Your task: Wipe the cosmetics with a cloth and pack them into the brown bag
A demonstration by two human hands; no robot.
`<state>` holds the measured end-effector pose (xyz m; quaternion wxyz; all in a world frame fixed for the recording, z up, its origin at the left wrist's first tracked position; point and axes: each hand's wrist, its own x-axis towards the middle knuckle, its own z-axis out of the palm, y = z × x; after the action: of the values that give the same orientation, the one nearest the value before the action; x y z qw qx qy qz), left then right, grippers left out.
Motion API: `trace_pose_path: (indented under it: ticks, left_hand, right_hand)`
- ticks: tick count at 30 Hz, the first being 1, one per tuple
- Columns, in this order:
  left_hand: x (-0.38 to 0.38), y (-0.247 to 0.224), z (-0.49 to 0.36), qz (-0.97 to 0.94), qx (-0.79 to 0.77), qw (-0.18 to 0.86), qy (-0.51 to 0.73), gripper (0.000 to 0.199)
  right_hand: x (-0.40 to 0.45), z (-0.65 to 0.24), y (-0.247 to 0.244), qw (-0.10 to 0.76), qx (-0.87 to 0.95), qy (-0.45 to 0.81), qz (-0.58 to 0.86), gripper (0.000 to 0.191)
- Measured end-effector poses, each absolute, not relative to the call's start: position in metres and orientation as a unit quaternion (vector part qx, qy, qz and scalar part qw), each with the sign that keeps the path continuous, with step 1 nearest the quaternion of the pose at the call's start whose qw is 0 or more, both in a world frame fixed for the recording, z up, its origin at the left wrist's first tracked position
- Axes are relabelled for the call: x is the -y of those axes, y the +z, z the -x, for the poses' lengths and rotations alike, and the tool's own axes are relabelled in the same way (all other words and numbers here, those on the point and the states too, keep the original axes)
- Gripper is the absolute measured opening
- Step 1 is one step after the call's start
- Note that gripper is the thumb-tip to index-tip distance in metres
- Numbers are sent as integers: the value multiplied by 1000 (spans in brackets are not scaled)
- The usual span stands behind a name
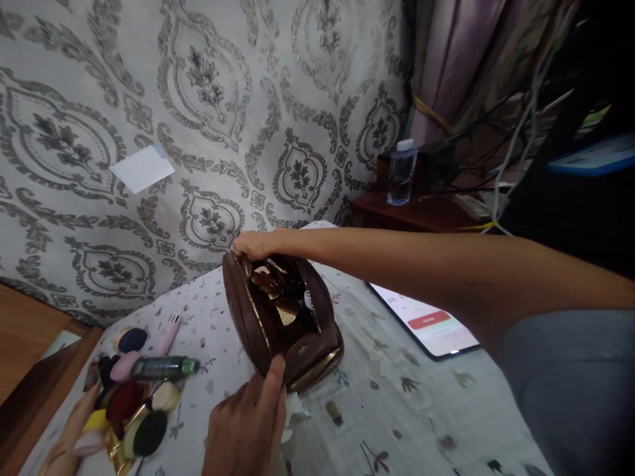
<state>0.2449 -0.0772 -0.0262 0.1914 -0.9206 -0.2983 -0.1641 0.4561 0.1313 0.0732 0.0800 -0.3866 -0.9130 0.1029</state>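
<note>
A brown zip bag [243, 317] with gold zipper teeth lies unzipped on the patterned cloth, its mouth spread wide. Inside it I see shiny gold wrapped items [284, 309] and darker things I cannot make out. My right hand [256, 244] reaches across from the right, its fingers closed on the bag's far end. At the near end, my left hand [245, 423] grips the bag's edge, the index finger lying along it and the other fingers partly hidden. A crumpled white piece [297, 406], perhaps tissue, shows beside the left hand.
Left of the bag lie several cosmetics, including a dark bottle with a green cap [161, 367] and a pink tube [167, 336]. A lit phone [431, 327] rests under my right arm. A clear bottle [401, 173] stands on a red surface [370, 210] by cables. The patterned wall rises behind.
</note>
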Motion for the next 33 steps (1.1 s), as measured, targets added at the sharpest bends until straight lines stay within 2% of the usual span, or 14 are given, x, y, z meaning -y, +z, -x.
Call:
trace_pose_path:
  ticks: [13,24,33]
  left_hand:
    - [77,-30,-246,917,300,189,-183,34]
    - [77,-29,-248,915,297,197,-187,31]
    - [72,-28,-244,920,268,216,-185,34]
  right_hand:
    - [-102,-464,79,67,957,55,277,38]
    - [-101,-462,76,46,960,25,275,30]
    - [-121,-457,68,66,927,21,368,13]
